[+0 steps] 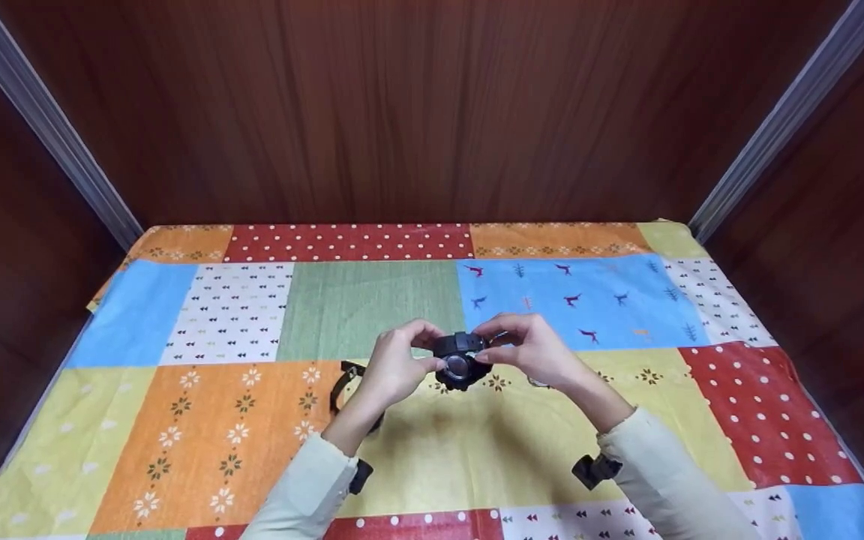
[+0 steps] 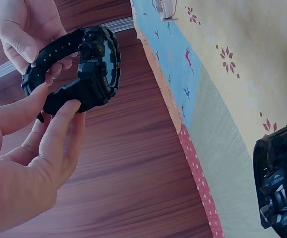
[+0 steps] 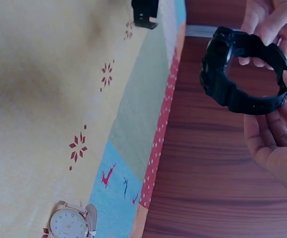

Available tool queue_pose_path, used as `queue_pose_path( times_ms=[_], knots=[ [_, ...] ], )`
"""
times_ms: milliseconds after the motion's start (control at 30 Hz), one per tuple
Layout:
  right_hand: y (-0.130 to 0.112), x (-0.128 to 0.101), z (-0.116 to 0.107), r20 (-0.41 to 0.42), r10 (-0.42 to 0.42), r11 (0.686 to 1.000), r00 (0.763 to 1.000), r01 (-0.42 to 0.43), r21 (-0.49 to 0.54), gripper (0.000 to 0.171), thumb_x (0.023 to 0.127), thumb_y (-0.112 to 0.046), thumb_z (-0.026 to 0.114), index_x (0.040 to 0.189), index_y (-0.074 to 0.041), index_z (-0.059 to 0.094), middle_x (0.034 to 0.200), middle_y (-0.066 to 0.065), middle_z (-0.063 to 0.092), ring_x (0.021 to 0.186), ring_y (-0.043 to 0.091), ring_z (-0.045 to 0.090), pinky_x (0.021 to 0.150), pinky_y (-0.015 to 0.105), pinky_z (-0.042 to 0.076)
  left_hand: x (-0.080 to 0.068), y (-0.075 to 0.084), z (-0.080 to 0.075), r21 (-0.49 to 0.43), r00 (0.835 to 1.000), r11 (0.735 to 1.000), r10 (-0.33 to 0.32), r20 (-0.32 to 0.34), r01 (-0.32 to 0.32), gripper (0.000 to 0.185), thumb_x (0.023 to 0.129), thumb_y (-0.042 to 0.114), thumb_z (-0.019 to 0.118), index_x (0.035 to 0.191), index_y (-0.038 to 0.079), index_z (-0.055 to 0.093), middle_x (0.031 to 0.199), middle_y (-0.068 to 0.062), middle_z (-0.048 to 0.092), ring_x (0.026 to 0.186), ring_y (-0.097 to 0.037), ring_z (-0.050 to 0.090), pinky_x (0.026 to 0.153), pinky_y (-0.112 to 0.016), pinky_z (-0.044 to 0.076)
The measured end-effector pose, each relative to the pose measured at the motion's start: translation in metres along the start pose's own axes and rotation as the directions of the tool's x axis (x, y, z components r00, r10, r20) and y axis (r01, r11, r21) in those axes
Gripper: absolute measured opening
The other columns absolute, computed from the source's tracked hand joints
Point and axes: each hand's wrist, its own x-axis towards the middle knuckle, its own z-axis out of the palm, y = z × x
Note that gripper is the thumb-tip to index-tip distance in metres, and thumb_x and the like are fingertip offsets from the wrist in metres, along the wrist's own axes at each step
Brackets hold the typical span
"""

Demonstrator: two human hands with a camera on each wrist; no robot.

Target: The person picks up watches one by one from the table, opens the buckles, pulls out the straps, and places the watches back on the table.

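A black digital sports watch [image 1: 459, 366] is held up over the yellow patch, its face towards me and its strap bent round into a loop. My left hand [image 1: 396, 366] pinches the strap between thumb and fingers, as the left wrist view also shows. From the other side my right hand [image 1: 535, 352] grips the watch with thumb and fingertips on the strap. On the cloth beside my left forearm lies a second black watch [image 2: 281, 186], partly hidden by that arm in the head view. A white-dialled wristwatch [image 3: 68, 223] lies near my right wrist, mostly hidden from the head camera.
A patchwork tablecloth [image 1: 229, 442] of coloured, patterned squares covers the table. Dark wood panels [image 1: 417, 112] enclose the back and sides, with metal strips at the corners. Black wrist devices [image 1: 597, 471] sit at both sleeve cuffs.
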Motion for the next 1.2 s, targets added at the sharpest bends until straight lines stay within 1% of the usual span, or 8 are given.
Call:
queue_pose_path(
  times_ms=[133, 267, 400, 567, 667, 900, 1033, 1200],
  knots=[
    [-0.001, 0.001, 0.000, -0.020, -0.007, 0.999, 1.000, 0.007, -0.032, 0.024, 0.076, 0.001, 0.069, 0.099, 0.006, 0.066, 0.095, 0.016, 0.064, 0.085, 0.023, 0.061, 0.074, 0.027, 0.050, 0.001, 0.003, -0.001, 0.010, 0.999, 1.000, 0.020, 0.026, -0.020, 0.027, 0.074, -0.002, 0.071, 0.099, 0.001, 0.062, 0.090, -0.009, 0.065, 0.088, -0.024, 0.061, 0.085, -0.041, 0.043],
    [-0.001, 0.002, 0.001, -0.035, -0.008, 0.999, 0.999, 0.007, -0.047, 0.023, 0.076, 0.004, 0.069, 0.099, 0.007, 0.066, 0.095, 0.017, 0.064, 0.086, 0.024, 0.059, 0.074, 0.029, 0.050, 0.001, 0.006, -0.001, 0.029, 0.998, 0.999, 0.024, 0.053, -0.025, 0.030, 0.078, 0.009, 0.071, 0.106, 0.004, 0.060, 0.093, -0.008, 0.065, 0.093, -0.024, 0.059, 0.082, -0.041, 0.045],
    [0.000, 0.001, 0.001, -0.039, -0.006, 0.999, 0.999, 0.004, -0.052, 0.023, 0.076, 0.005, 0.068, 0.098, 0.008, 0.066, 0.095, 0.018, 0.063, 0.086, 0.025, 0.059, 0.074, 0.029, 0.051, 0.001, 0.009, 0.001, 0.068, 0.998, 0.997, 0.038, 0.053, -0.041, 0.031, 0.081, 0.017, 0.070, 0.109, 0.007, 0.060, 0.093, -0.007, 0.064, 0.093, -0.023, 0.059, 0.079, -0.039, 0.046],
    [-0.001, 0.000, 0.001, -0.044, 0.004, 0.998, 0.999, -0.006, -0.061, 0.023, 0.076, 0.001, 0.070, 0.098, 0.004, 0.068, 0.093, 0.013, 0.064, 0.084, 0.021, 0.059, 0.072, 0.026, 0.050, 0.002, 0.012, 0.003, 0.124, 0.997, 0.991, 0.048, 0.053, -0.055, 0.035, 0.080, 0.020, 0.070, 0.113, 0.011, 0.059, 0.090, -0.005, 0.063, 0.090, -0.021, 0.058, 0.076, -0.038, 0.044],
    [-0.002, -0.001, 0.001, -0.043, -0.009, 0.998, 0.999, 0.007, -0.059, 0.023, 0.075, 0.000, 0.071, 0.098, 0.004, 0.068, 0.093, 0.013, 0.064, 0.083, 0.021, 0.059, 0.072, 0.027, 0.051, 0.002, 0.012, 0.005, 0.157, 0.997, 0.985, 0.059, 0.055, -0.067, 0.035, 0.080, 0.021, 0.070, 0.113, 0.014, 0.060, 0.093, -0.004, 0.062, 0.090, -0.020, 0.057, 0.077, -0.038, 0.044],
    [0.000, -0.001, 0.003, -0.027, -0.023, 0.998, 0.999, 0.022, -0.058, 0.023, 0.075, 0.000, 0.071, 0.098, 0.005, 0.068, 0.093, 0.014, 0.064, 0.083, 0.021, 0.059, 0.073, 0.027, 0.051, 0.001, 0.009, 0.008, 0.212, 0.995, 0.972, 0.092, 0.046, -0.099, 0.031, 0.080, 0.024, 0.070, 0.109, 0.013, 0.064, 0.106, -0.006, 0.063, 0.098, -0.024, 0.056, 0.085, -0.044, 0.041],
    [0.001, -0.002, 0.003, -0.020, -0.020, 0.999, 1.000, 0.019, -0.051, 0.024, 0.076, 0.000, 0.070, 0.099, 0.006, 0.067, 0.094, 0.016, 0.064, 0.084, 0.023, 0.060, 0.073, 0.026, 0.050, 0.001, 0.009, 0.008, 0.221, 0.995, 0.970, 0.094, 0.041, -0.101, 0.027, 0.079, 0.022, 0.070, 0.104, 0.014, 0.066, 0.101, -0.006, 0.064, 0.093, -0.023, 0.057, 0.081, -0.041, 0.043],
    [0.001, -0.002, 0.003, -0.018, 0.000, 0.998, 1.000, -0.001, -0.057, 0.026, 0.075, -0.001, 0.071, 0.100, 0.005, 0.067, 0.095, 0.015, 0.064, 0.084, 0.023, 0.060, 0.073, 0.027, 0.051, 0.001, 0.008, 0.009, 0.198, 0.995, 0.975, 0.097, 0.031, -0.101, 0.023, 0.079, 0.019, 0.070, 0.101, 0.012, 0.067, 0.095, -0.005, 0.064, 0.087, -0.020, 0.057, 0.077, -0.038, 0.044]
  ],
)
